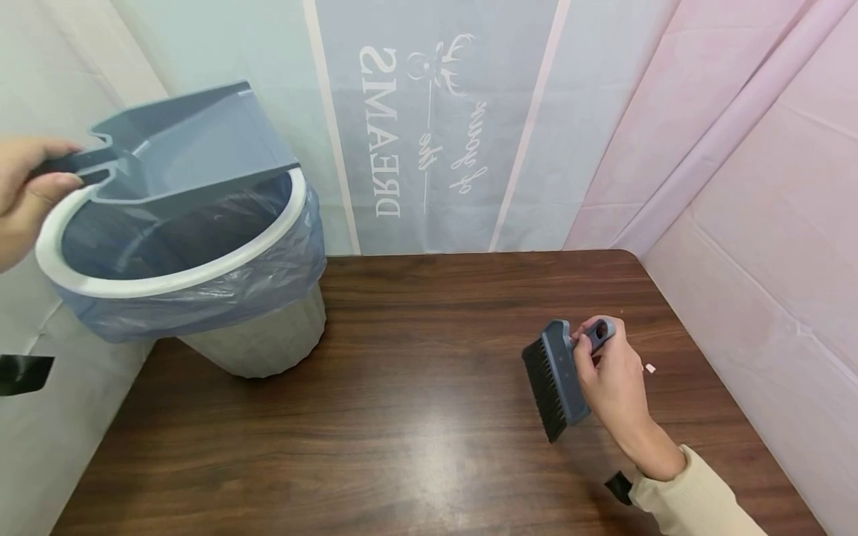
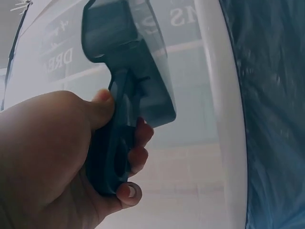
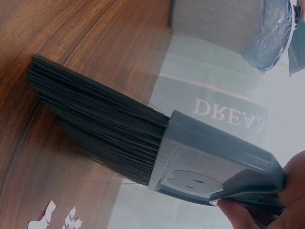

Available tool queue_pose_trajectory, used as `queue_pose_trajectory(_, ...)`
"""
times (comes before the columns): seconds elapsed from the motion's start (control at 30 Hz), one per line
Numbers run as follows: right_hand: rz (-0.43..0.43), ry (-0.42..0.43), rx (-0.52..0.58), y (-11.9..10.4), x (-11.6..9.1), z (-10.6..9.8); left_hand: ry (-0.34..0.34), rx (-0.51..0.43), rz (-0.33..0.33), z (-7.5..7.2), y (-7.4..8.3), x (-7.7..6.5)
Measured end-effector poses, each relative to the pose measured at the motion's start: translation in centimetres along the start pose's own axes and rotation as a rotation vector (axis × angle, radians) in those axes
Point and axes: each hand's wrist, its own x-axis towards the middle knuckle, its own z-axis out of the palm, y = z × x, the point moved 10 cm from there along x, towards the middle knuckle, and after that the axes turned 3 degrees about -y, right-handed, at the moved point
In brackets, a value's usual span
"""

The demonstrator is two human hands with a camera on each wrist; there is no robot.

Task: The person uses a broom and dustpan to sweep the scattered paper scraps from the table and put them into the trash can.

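My left hand (image 1: 30, 186) grips the handle of a grey-blue dustpan (image 1: 208, 141), which tilts over the mouth of a bin (image 1: 258, 346). In the left wrist view, fingers and thumb wrap the dustpan's handle beside the bin's white rim (image 2: 226, 114). On the right of the table, my right hand (image 1: 615, 380) holds a small grey hand brush (image 1: 566, 376) by its handle. The black bristles (image 3: 100, 119) point down and left, close over the tabletop in the right wrist view. White paper scraps (image 3: 44, 220) lie on the wood near the brush.
A translucent bluish bag (image 1: 281, 272) lines the bin and folds over its rim. The bin stands at the back left of the dark wooden table (image 1: 402, 357). Behind hangs a grey-blue cloth (image 1: 449, 149) with mirrored lettering; a pink cloth (image 1: 751, 186) borders the right.
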Motion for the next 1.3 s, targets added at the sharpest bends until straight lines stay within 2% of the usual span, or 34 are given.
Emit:
queue_pose_trajectory(0.37, -0.014, 0.014, -0.016, -0.2, 0.0, -0.1, -0.184, -0.026, -0.021, 1.5, 2.6, 0.6)
queue_pose_trajectory(0.53, -0.009, 0.016, -0.011, -0.1, 0.0, -0.1, -0.278, -0.009, -0.005, 2.1, 4.7, 1.0)
queue_pose_trajectory(0.87, -0.02, 0.006, -0.014, -0.3, 0.0, 0.0, -0.403, 0.042, 0.021, 3.3, 8.6, 1.2)
queue_pose_trajectory(0.97, -0.021, 0.003, -0.016, -0.3, 0.1, 0.0, -0.417, 0.025, 0.029, 3.8, 9.6, 1.3)
queue_pose_trajectory(1.13, -0.014, 0.0, -0.017, -0.2, 0.1, 0.1, -0.422, -0.054, 0.049, 4.7, 11.3, 1.5)
queue_pose_trajectory(1.3, -0.011, -0.007, -0.017, -0.2, 0.1, 0.2, -0.467, -0.146, 0.046, 6.2, 14.5, 1.0)
